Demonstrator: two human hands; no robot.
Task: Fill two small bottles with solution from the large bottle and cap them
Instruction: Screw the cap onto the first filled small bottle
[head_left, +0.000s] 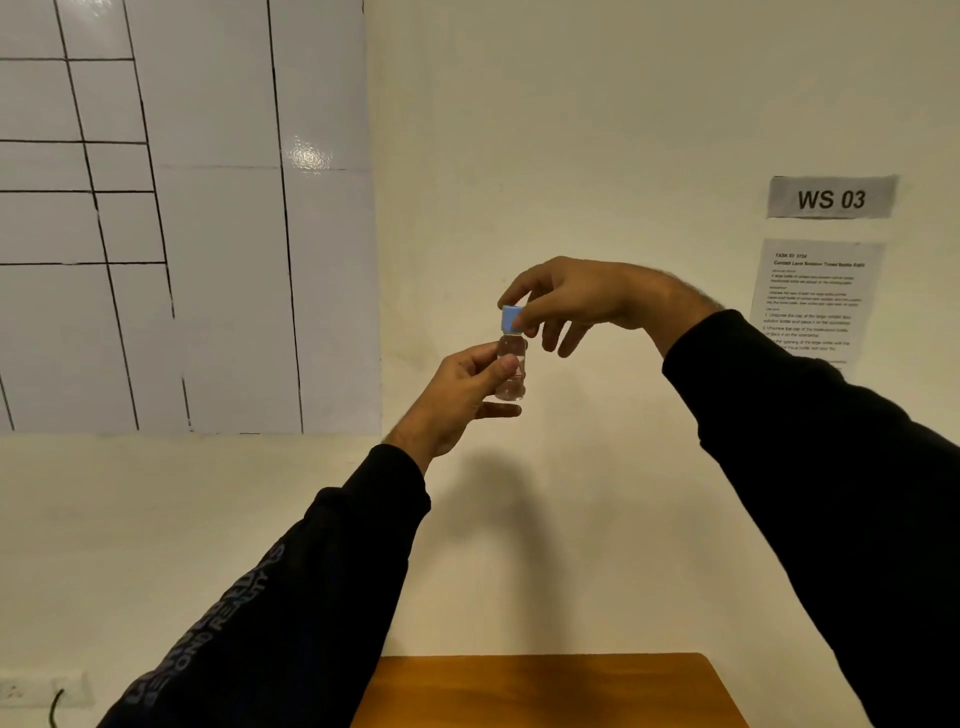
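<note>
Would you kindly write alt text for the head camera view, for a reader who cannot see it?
A person in black sleeves holds a small clear bottle up before a pale wall, the left hand gripping its body while the right hand pinches its blue cap. A "WS 03" sign hangs at right, and a wooden table edge shows below.

The small bottle (511, 366) is held upright in the air, in front of the wall (571, 130) and above the desk (545, 691). The left hand (460, 397) holds its body from the left side. The right hand (576, 301) comes from the right and above, its fingers on the cap (511, 318), which sits on top of the bottle. On the wall, a board (182, 208) is at the left, a sign (831, 197) at the right, and a sheet of paper (815, 301) just below the sign.
</note>
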